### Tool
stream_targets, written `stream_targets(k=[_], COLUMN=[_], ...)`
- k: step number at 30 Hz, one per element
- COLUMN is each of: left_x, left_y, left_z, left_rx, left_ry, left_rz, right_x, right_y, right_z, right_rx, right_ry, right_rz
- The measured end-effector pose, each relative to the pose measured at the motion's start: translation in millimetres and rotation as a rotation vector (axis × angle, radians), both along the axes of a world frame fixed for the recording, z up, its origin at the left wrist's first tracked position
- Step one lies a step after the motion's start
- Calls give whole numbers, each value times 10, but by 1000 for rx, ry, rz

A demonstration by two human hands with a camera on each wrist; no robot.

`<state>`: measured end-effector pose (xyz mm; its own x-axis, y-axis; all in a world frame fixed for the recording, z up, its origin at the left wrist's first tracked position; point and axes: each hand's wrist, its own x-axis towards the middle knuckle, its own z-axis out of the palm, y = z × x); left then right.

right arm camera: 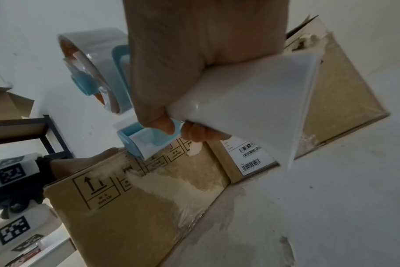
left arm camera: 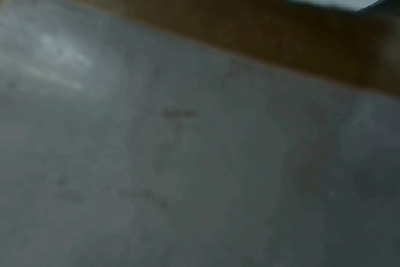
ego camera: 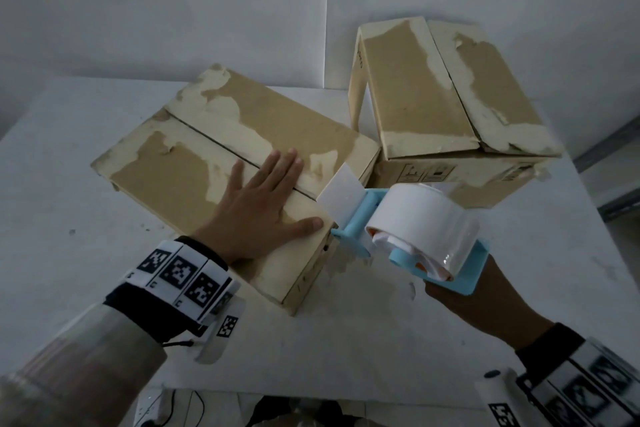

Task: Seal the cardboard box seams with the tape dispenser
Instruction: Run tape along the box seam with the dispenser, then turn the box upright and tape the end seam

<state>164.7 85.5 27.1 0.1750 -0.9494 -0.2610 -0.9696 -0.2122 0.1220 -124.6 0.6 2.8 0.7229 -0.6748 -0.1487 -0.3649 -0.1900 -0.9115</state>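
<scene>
Head view: near cardboard box [ego camera: 194, 163], scuffed and flat, is pressed by the spread left hand [ego camera: 263, 204]; beside its corner, the blue plastic tape dispenser [ego camera: 415, 229] is gripped by the right hand [right arm camera: 194, 54].

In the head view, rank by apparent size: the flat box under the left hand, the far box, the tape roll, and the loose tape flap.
Largest to smallest:
1. flat box
2. far box; it sits farther off, so its true size versus the first is unsure
3. tape roll
4. tape flap
</scene>
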Motion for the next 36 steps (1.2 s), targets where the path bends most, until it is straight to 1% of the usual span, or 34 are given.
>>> stream_targets(k=[1,3,4,6,8,10,11,12,14,15,16,19,20,22,25,29,31,34,36], left_x=[-2,-4,-9,-13,-6,-11,-14,-10,1,-11,-31,-99,-132,-229,-332,-366,-366,-355,-302], left_y=[1,1,3,2,7,12,15,15,7,2,3,-42,-64,-116,-141,-156,-157,-159,-149], left_z=[0,2,8,20,23,32,28,14,5,19,37,71,79,92,69,51,44,25,38], left_rx=[3,3,7,17,14,13,14,7,3,12,16,-37,-63,-68,-9,-3,4,7,-4], left_ry=[-3,-12,-14,-13,-11,-7,-7,-6,-13,-15,-13,19,46,78,15,-41,-41,-18,59], left_rz=[0,-2,-1,-1,-1,-1,-4,-1,15,20,29,88,121,145,112,113,111,95,58], right_x=[42,56,49,53,37,-100,-217,-352,-606,-694,-762,-804,-805,-824,-876,-936,-941,-968,-988], right_y=[13,10,16,6,-43,-79,-55,-60,-97,-94,-89,-65,-69,-79,-76,-102,-132,-169,-188], right_z=[39,32,11,-19,-52,-144,-212,-282,-394,-445,-475,-458,-474,-521,-686,-840,-863,-843,-697], right_rx=[-33,-39,-51,-79,-170,-316,-344,-381,-371,-420,-468,-483,-498,-476,-441,-451,-411,-385,-388], right_ry=[12,-12,-54,-91,-50,188,291,352,507,595,611,616,623,648,665,701,740,828,910], right_rz=[1,-23,-54,-43,-16,5,2,18,-82,-130,-131,-207,-204,-245,-233,-234,-238,-186,-174])
